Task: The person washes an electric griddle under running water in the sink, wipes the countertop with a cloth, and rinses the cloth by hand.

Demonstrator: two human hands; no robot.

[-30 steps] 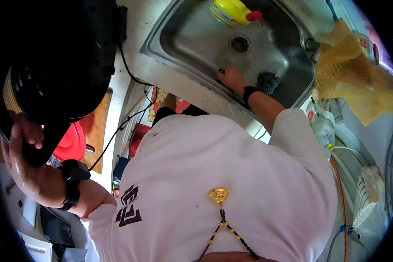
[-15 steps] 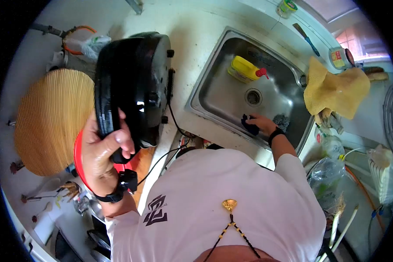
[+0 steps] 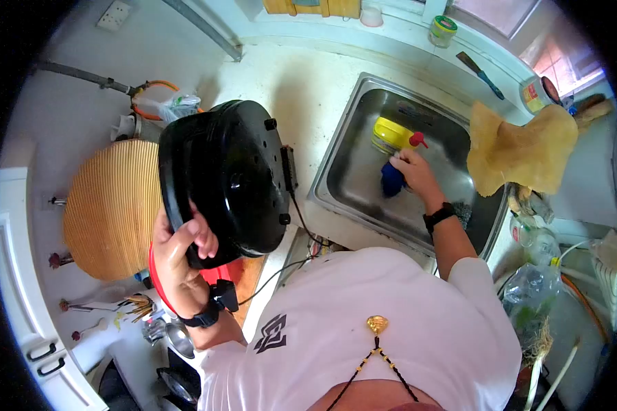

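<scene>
My left hand is closed round the edge of a round black electric appliance, possibly an electric griddle. It is tipped on its side, its underside with small feet turned to the right and a black cord trailing from it. My right hand, over the sink, grips a dark blue cloth that hangs from the fingers. Just beyond that hand, a yellow bottle with a red top lies in the basin. Grey scouring wire sits near the sink's right side, partly behind my wrist.
A ribbed round wooden board leans at the left, near a red basin. A yellow cloth drapes over the tap area. Jars and a blue-handled scraper line the window ledge. Plastic bags are at the right.
My right hand has lifted the blue cloth from the sink's near side towards the yellow bottle. The view has shifted upward, and the black appliance now shows more of its underside.
</scene>
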